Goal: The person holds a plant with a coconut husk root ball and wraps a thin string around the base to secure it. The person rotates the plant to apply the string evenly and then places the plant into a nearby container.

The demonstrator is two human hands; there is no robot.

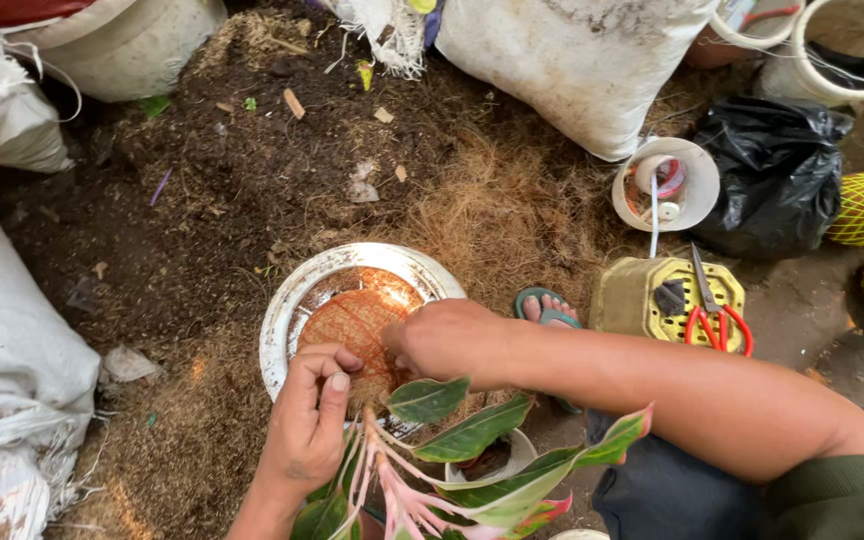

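Both hands [312,420] [447,340] press a net-wrapped root ball [352,325] between white sacks [572,60].

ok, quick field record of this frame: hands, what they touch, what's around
left hand: fingers curled at the near rim of the metal bowl, over the plant's base
right hand: fist over the ball of coconut fibre in the bowl; its grip is hidden
plant: green leaves with pink stems, close to the camera
ground: dark soil and loose brown fibre
right side: red-handled scissors on an upturned yellow-green pot, black plastic bag
edges: white sacks
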